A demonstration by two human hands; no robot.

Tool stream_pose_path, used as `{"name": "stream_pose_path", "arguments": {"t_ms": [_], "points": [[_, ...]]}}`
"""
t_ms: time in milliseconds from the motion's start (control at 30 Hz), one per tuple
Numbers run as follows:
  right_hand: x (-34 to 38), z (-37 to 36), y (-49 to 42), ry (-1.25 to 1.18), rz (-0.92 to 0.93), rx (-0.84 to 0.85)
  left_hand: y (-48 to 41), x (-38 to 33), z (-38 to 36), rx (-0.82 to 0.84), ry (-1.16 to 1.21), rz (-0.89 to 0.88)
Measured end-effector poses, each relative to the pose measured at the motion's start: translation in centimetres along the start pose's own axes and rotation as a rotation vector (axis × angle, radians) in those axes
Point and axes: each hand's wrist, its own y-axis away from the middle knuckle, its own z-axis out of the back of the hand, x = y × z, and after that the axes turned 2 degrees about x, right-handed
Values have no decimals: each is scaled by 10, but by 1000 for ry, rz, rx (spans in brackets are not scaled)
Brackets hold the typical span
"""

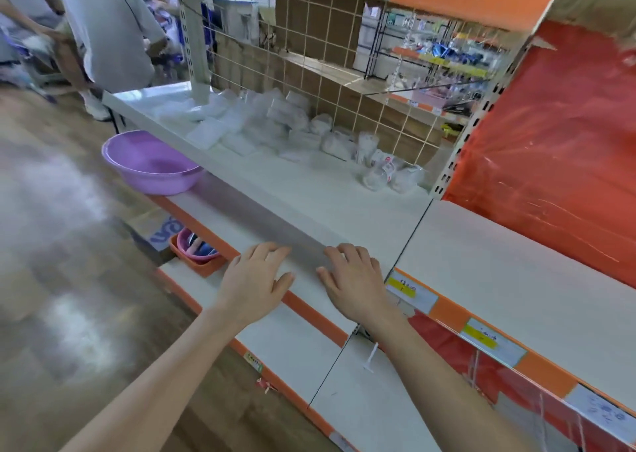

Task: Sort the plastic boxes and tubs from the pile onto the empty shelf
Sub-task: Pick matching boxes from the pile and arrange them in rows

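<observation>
Head view: my left hand (256,279) and right hand (354,281) rest palms down, side by side, at the front edge of the white shelf board (344,203). Fingers are loosely spread and hold nothing. The blurred pile of clear plastic boxes and tubs (275,124) lies along the shelf's back by the wire grid (327,38), well apart from both hands. A round purple plastic basin (148,165) sits near the shelf's left front edge.

Bare forearms lead to the bare left hand (254,281) and right hand (355,284).
</observation>
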Motion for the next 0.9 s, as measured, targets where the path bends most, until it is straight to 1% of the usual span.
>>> {"name": "stream_pose_path", "arguments": {"t_ms": [100, 300, 467, 600, 733, 900], "points": [[5, -2, -20, -27, 28, 26, -10, 13, -1, 11, 26, 29], [8, 3, -83, -41, 68, -3, -52, 39, 11, 15, -8, 76], [3, 11, -139, -35, 88, -17, -105, 56, 25, -71, 4, 62], [-3, 14, -171, -39, 91, -14, -137, 60, 29, -87, -4, 54], [-11, 13, -194, -45, 62, -5, -161, 65, 29, -27, -19, 45], [-16, 12, -222, -50, -1, 11, -193, 81, 29, 5, -6, 2]]}}
